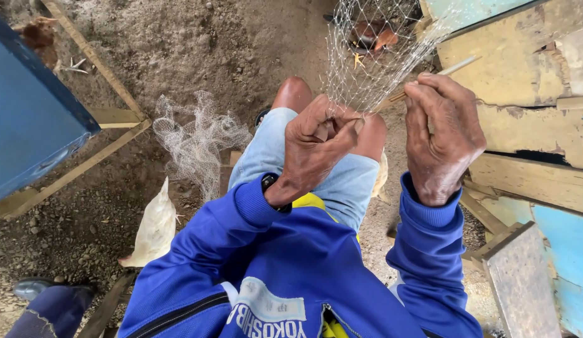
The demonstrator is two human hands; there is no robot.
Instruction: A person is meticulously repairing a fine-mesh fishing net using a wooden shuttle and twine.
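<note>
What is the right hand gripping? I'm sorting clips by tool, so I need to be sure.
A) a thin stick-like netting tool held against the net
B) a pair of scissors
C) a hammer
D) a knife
A: the right hand closes around a thin pale stick whose tip points into the fine mesh net, while the left hand pinches the net's lower edge.

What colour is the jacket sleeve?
The jacket sleeve is bright blue, seen in the head view.
</note>
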